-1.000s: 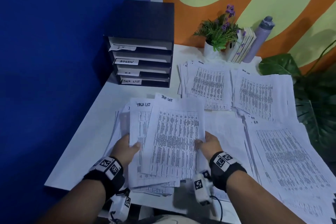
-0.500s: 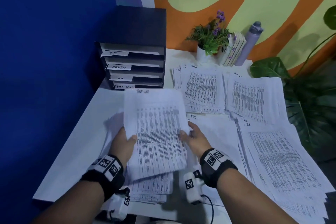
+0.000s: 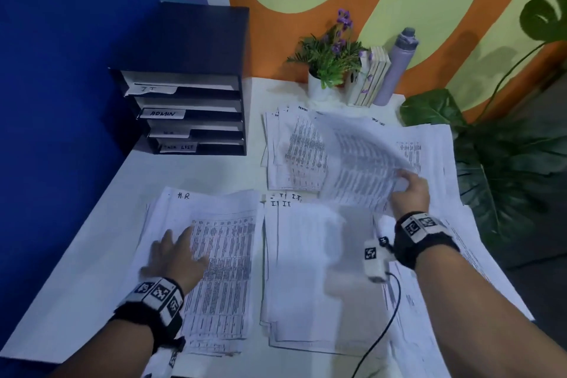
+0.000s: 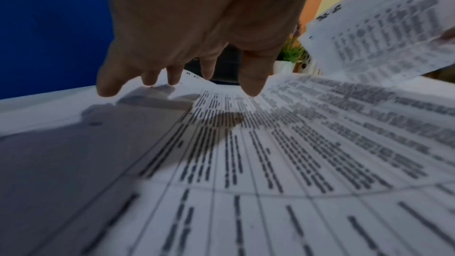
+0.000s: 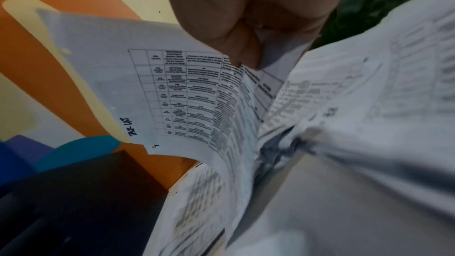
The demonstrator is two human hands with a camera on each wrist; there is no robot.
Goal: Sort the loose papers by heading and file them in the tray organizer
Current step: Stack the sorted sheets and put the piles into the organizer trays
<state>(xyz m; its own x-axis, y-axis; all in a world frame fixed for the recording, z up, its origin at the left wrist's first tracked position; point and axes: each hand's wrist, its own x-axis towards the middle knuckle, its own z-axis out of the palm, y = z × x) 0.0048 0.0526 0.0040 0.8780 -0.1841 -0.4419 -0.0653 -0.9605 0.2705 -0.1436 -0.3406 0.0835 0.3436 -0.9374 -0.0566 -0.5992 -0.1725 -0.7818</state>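
A black tray organizer [image 3: 196, 49] stands at the back left, its slots labelled IT, ADMIN, H.R and TASK LIST. My left hand [image 3: 178, 252] lies flat with spread fingers [image 4: 253, 85] on the H.R pile [image 3: 224, 279] at the near left. Beside that lies the I.T. pile [image 3: 306, 270]. My right hand [image 3: 405, 184] pinches a blurred bundle of sheets [image 3: 359, 163] at their near right corner, lifted over the ADMIN pile [image 3: 291, 150] and the task list pile [image 3: 429, 144]. The right wrist view shows thumb and fingers [image 5: 248, 54] gripping sheets headed TASK LIST [image 5: 172, 89].
A potted plant [image 3: 331, 61], small books [image 3: 372, 77] and a grey bottle [image 3: 395, 64] line the back edge. Large leaves [image 3: 506, 163] crowd the table's right side. More sheets [image 3: 429, 316] lie under my right forearm. A blue wall borders the left.
Both hands held the task list bundle in front of me. The left hand has let go and dropped onto the H.R pile; the right hand has swung the bundle to the far right.
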